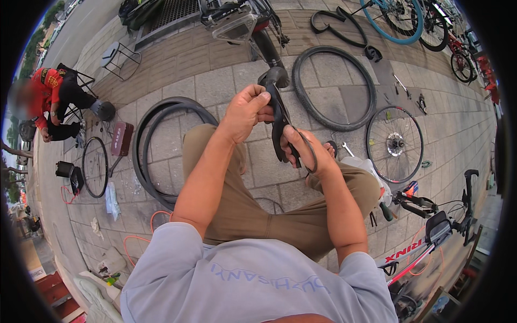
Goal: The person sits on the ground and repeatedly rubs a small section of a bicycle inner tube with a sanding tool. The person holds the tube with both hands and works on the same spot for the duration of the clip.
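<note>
In front of my lap, both hands hold a limp black bicycle inner tube (278, 126). My left hand (249, 112) is closed, pinching its upper part between thumb and fingers. Lower and to the right, my right hand (306, 152) is closed round the lower part, thumb on top. A thin dark band of it loops past the right wrist. Just beyond my hands is a rounded black part (277, 76) at the end of a thick dark tube; whether the inner tube touches it I cannot tell.
Tyres lie at left (141, 145) and ahead (301, 102). A spoked wheel (396, 144), a wrench (347, 149) and other tools are on the paving at right. A bicycle frame (412, 261) lies lower right. A person in red (51, 89) sits far left near a stool (114, 54).
</note>
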The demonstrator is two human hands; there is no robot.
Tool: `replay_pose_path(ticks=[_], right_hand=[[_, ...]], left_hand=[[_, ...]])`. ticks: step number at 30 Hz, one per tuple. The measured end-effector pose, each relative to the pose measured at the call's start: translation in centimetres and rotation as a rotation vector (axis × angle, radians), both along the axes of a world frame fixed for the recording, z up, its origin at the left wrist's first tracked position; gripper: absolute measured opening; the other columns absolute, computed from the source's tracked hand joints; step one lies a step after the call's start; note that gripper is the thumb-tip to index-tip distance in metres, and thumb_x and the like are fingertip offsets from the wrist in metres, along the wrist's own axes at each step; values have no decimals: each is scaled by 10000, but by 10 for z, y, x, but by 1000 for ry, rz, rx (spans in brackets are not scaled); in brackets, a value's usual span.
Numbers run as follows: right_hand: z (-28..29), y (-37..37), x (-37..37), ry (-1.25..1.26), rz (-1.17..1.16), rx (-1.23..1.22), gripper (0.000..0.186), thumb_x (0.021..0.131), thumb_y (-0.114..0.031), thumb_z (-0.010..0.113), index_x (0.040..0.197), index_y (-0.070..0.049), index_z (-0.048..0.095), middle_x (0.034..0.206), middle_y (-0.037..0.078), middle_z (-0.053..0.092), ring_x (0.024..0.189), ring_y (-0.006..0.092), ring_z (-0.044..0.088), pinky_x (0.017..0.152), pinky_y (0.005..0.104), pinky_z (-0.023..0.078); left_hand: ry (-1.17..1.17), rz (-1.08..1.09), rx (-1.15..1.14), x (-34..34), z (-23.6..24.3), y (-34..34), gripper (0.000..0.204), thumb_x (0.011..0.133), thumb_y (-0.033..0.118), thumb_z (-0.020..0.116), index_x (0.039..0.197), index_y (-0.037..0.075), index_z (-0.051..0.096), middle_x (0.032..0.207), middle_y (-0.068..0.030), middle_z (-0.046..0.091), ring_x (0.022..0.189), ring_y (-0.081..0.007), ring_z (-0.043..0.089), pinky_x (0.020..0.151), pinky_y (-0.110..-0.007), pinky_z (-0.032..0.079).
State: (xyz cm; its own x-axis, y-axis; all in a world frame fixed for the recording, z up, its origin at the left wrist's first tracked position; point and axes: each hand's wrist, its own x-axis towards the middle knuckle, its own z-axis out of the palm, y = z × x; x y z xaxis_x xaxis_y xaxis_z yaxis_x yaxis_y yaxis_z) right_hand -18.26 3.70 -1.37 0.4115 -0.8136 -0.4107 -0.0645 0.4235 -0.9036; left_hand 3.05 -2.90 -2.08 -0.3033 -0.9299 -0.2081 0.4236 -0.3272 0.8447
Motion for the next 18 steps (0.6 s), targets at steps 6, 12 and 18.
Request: replay_pose_path(ticks=[6, 12, 18], right_hand=[[-3, 0, 0, 18, -30, 28, 670, 987, -749, 577, 825, -100, 548, 711, -20, 489, 605, 101, 504, 521, 291, 415], [-7, 0, 2, -5, -42, 20, 673, 980, -756, 581, 819, -103, 548, 693, -28, 485, 571, 88, 496, 493, 284, 413], [-9, 2, 5, 29, -70, -12, 643, 998, -711, 594, 804, -100, 543, 651, -42, 465, 508, 72, 464, 440, 274, 400]], left_hand=[[-48, 23, -31, -2, -7, -2, 192, 1091, 204, 618, 1194, 48, 575, 1048, -86, 737, 852, -177, 746, 783, -354, 634], [-33, 52, -25, -3, -8, -2, 202, 1085, 205, 628, 1197, 46, 574, 1046, -85, 736, 855, -174, 741, 770, -343, 625], [-25, 66, -31, -5, -8, -4, 186, 1087, 194, 621, 1188, 47, 573, 1059, -99, 733, 872, -187, 745, 784, -350, 622]])
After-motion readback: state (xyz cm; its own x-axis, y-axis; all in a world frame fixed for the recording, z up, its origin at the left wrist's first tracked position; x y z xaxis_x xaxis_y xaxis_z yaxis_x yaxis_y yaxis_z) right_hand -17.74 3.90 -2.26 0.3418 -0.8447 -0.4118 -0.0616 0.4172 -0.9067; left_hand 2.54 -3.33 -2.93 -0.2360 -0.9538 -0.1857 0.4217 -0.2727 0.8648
